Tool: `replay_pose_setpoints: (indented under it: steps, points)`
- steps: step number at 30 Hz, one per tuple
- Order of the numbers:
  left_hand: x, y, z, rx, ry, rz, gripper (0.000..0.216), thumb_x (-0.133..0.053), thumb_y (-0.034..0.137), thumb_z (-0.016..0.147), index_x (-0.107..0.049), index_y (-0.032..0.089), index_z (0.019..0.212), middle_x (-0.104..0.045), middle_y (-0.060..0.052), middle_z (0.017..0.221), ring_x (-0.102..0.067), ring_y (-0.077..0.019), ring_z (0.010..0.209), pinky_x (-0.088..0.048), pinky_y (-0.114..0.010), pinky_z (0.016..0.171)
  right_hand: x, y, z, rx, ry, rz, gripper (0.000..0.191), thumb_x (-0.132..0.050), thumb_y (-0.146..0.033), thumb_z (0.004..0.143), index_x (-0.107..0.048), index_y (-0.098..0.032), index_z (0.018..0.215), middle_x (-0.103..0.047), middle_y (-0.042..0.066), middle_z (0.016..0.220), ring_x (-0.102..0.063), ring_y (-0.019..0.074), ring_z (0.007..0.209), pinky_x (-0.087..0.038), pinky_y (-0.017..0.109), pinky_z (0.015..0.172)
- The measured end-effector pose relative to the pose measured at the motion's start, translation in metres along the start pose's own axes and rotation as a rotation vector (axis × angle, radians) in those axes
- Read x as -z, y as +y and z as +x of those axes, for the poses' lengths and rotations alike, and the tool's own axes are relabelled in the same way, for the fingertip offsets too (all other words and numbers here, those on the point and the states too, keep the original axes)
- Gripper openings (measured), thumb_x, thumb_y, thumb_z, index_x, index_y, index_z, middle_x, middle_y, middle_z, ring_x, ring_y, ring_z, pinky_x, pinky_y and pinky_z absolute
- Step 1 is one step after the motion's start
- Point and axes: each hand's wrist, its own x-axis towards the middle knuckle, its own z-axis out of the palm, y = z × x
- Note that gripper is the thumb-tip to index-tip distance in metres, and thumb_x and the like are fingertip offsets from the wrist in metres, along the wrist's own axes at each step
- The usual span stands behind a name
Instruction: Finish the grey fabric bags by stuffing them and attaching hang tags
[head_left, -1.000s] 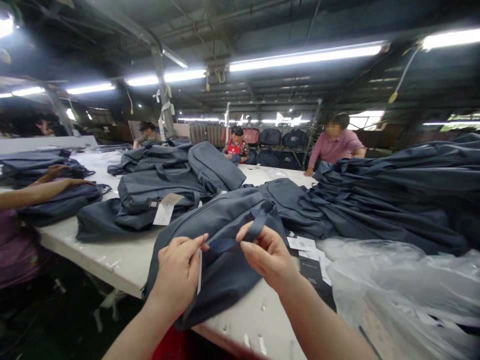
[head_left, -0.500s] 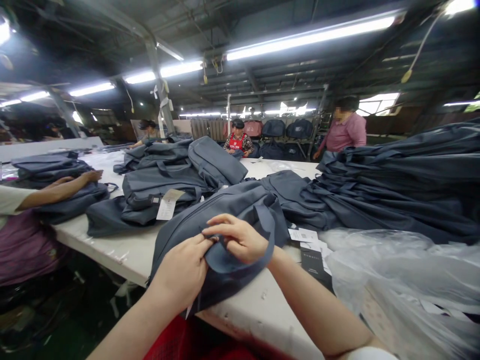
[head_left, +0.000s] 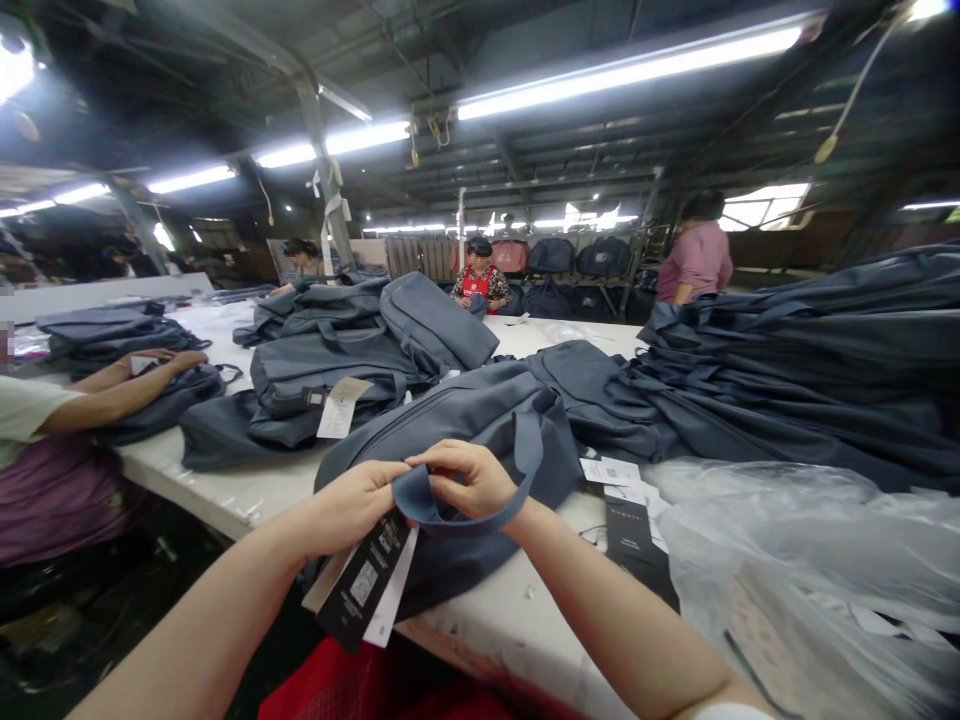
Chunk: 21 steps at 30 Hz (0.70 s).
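Observation:
A dark blue backpack (head_left: 457,420) lies on the white table (head_left: 247,490) right in front of me. Its carry strap (head_left: 420,505) loops up between my hands. My left hand (head_left: 352,500) pinches the strap, and a bundle of black and white hang tags (head_left: 367,585) dangles below its fingers over the table edge. My right hand (head_left: 469,478) is closed on the same strap from the other side, fingertips touching the left hand.
More blue backpacks (head_left: 337,360) are heaped at left centre, and a large stack (head_left: 810,370) rises at right. Clear plastic bags (head_left: 810,560) and loose tags (head_left: 626,500) lie at the right. A co-worker's arm (head_left: 112,390) rests on bags at left; other people stand across the table.
The hang tags have come into view, dangling below my left hand. Both hands stay pinched on the strap. The person in pink at the far side has turned away.

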Motion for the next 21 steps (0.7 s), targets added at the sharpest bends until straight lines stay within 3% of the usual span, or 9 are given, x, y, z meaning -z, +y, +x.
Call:
replay_pose_setpoints:
  steps: [3, 7, 10, 13, 17, 21]
  points:
    - [-0.005, -0.004, -0.004, 0.012, 0.030, -0.082, 0.037, -0.051, 0.049, 0.086, -0.066, 0.015, 0.084, -0.064, -0.001, 0.079, -0.056, -0.0172, 0.075, -0.044, -0.024, 0.068, -0.002, -0.002, -0.001, 0.019, 0.045, -0.050, 0.019, -0.065, -0.034, 0.086, -0.076, -0.019, 0.090, -0.072, 0.007, 0.085, -0.065, 0.0160, 0.076, -0.051, 0.027, 0.073]
    - [-0.008, -0.006, -0.008, 0.026, 0.062, -0.129, 0.040, -0.050, 0.048, 0.086, -0.068, 0.015, 0.098, -0.066, -0.002, 0.081, -0.057, -0.0175, 0.073, -0.045, -0.024, 0.066, -0.005, -0.001, -0.003, -0.040, 0.098, 0.010, 0.025, -0.062, -0.037, 0.088, -0.073, -0.016, 0.080, -0.070, 0.006, 0.078, -0.063, 0.0150, 0.071, -0.049, 0.026, 0.069]
    - [-0.012, -0.003, -0.014, -0.071, 0.056, 0.053, 0.038, -0.043, 0.041, 0.091, -0.069, 0.019, 0.108, -0.070, -0.005, 0.097, -0.062, -0.0218, 0.090, -0.048, -0.029, 0.082, -0.004, -0.001, -0.005, -0.142, 0.018, 0.229, 0.028, -0.056, -0.037, 0.091, -0.072, -0.014, 0.093, -0.069, 0.006, 0.081, -0.062, 0.0140, 0.074, -0.050, 0.026, 0.070]
    - [-0.026, 0.000, -0.021, -0.084, 0.147, 0.384, 0.039, -0.039, 0.030, 0.091, -0.065, 0.025, 0.119, -0.070, -0.007, 0.110, -0.062, -0.0245, 0.106, -0.045, -0.033, 0.095, 0.002, -0.006, -0.008, -0.201, -0.108, 0.391, 0.031, -0.058, -0.033, 0.090, -0.066, -0.014, 0.114, -0.068, 0.005, 0.089, -0.062, 0.0133, 0.079, -0.050, 0.026, 0.074]
    - [-0.045, -0.003, -0.026, -0.005, 0.227, 0.629, 0.048, -0.034, 0.022, 0.090, -0.057, 0.024, 0.132, -0.069, -0.010, 0.112, -0.063, -0.0261, 0.106, -0.046, -0.040, 0.096, 0.013, -0.019, -0.009, -0.120, -0.191, 0.216, 0.024, -0.053, -0.019, 0.087, -0.070, -0.014, 0.102, -0.068, 0.007, 0.095, -0.062, 0.0146, 0.085, -0.050, 0.027, 0.079]
    - [-0.046, -0.010, -0.026, -0.035, 0.232, 0.576, 0.049, -0.032, 0.022, 0.090, -0.055, 0.027, 0.134, -0.067, -0.008, 0.121, -0.062, -0.0255, 0.109, -0.044, -0.041, 0.099, 0.020, -0.021, -0.009, 0.030, -0.177, -0.057, 0.025, -0.051, -0.011, 0.079, -0.071, -0.015, 0.093, -0.068, 0.007, 0.091, -0.062, 0.0161, 0.081, -0.051, 0.028, 0.075]
